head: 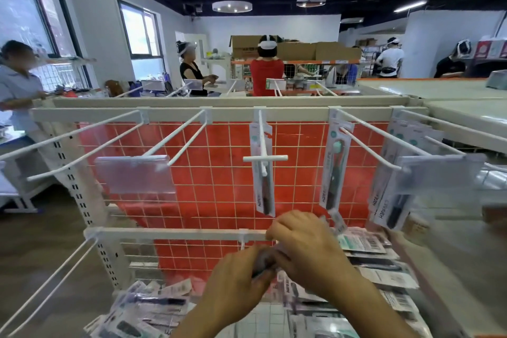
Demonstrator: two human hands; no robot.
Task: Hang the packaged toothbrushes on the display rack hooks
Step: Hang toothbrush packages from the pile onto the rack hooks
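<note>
White wire display rack [219,114] with long peg hooks fills the middle of the frame, backed by a red-tiled mesh panel [219,162]. Three hooks from centre to upper right already carry goods: one pale carded toothbrush pack [264,173] on the centre hook, a teal-headed toothbrush pack [333,162] to its right, and a thicker bunch of packs [395,187] at far right. Two hooks at left [175,140] are bare, one with a clear plastic label holder [134,173]. Loose packaged toothbrushes [142,310] are heaped along the bottom of the frame and lower right. Both hands meet low centre: left hand [236,283] curls its fingers round a blurred dark-handled toothbrush pack [264,266], right hand [304,244] is closed over the same pack from above; the exact pinch is hidden by motion blur. Step in hand looks like pick-and-orient, readying one pack from the heap. Next move likely calls for turning the card's hang hole upward, raising it to a hook tip and threading it on, probably a bare left hook or the sparse centre one. Other people [266,71] work in the background.
</note>
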